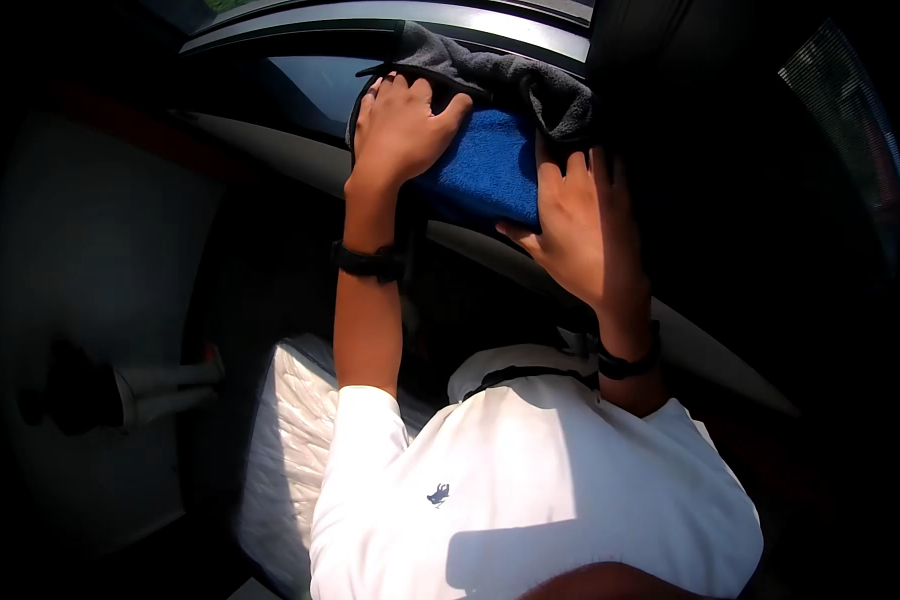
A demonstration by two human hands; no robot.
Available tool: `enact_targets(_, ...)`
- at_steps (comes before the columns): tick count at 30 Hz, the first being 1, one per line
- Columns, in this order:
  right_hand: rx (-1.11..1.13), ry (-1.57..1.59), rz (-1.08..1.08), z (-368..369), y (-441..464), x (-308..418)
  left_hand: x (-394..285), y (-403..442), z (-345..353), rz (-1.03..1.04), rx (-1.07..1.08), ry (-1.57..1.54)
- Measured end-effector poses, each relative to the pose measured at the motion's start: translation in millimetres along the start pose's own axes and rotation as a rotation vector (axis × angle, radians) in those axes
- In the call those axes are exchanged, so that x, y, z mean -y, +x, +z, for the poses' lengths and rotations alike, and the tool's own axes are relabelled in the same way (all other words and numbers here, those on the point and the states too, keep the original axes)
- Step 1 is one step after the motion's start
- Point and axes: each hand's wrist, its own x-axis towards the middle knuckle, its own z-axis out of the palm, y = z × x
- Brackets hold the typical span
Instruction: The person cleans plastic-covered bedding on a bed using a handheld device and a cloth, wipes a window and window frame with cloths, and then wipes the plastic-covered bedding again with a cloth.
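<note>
A microfibre cloth, blue on one side and grey on the other (490, 165), lies against the dark car window with its grey part bunched along the top. My left hand (405, 130) grips the cloth's left end, fingertips curled over its dark edge and thumb across the blue face. On the right, my right hand (585, 220) grasps the other end, its thumb at the blue part's lower corner. Shadow hides some of the right fingers. Each wrist wears a dark band.
Bright metal trim (370, 17) runs above the window glass (320, 85). A pale door ledge (270, 145) slants below it. A white quilted seat surface (285, 440) is beside my left arm. Deep shadow covers much of both sides.
</note>
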Motion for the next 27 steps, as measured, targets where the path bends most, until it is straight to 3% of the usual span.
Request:
enact_targets(1, -0.012, 0.016, 0.047, 4, -5, -3, -1, 0, 0, 0.046, 0.018, 0.015)
enact_targets(3, -0.024, 0.004, 0.068, 5, -20, -17, -14, -4, -7, 0.324, 0.304, 0.030)
enact_targets(4, 0.045, 0.063, 0.123, 3, -26, -28, -20, -4, -3, 0.397, 0.332, -0.038)
enact_targets(5, -0.148, 0.081, 0.132, 12, -31, -37, -33, -8, -1, 0.489, 0.205, -0.028)
enact_targets(8, -0.111, 0.190, 0.255, -18, -58, -62, -86, -15, -14, 0.568, 0.260, 0.014)
enact_targets(10, -0.149, 0.207, 0.280, -17, -76, -84, -114, -23, -10, 0.390, 0.137, -0.157)
enact_targets(11, -0.184, 0.251, 0.251, -18, -90, -100, -134, -27, -5, 0.406, 0.156, -0.184)
enact_targets(12, -0.156, 0.223, 0.242, -10, -48, -52, -72, -13, -12, 0.356, 0.088, -0.204)
enact_targets(14, -0.116, 0.263, 0.244, -13, -58, -65, -92, -21, -17, 0.276, 0.042, -0.118)
enact_targets(18, -0.151, 0.362, 0.297, -30, -92, -91, -136, -31, -5, 0.330, -0.033, -0.084)
enact_targets(19, -0.123, 0.371, 0.208, 49, -29, -42, -30, -20, 33, 0.228, -0.046, -0.069)
enact_targets(20, -0.094, 0.320, 0.226, 44, -9, -18, -2, -10, 23, 0.201, -0.005, -0.084)
enact_targets(27, -0.084, 0.244, 0.305, 40, -3, -9, 4, -2, 24, 0.187, 0.000, -0.078)
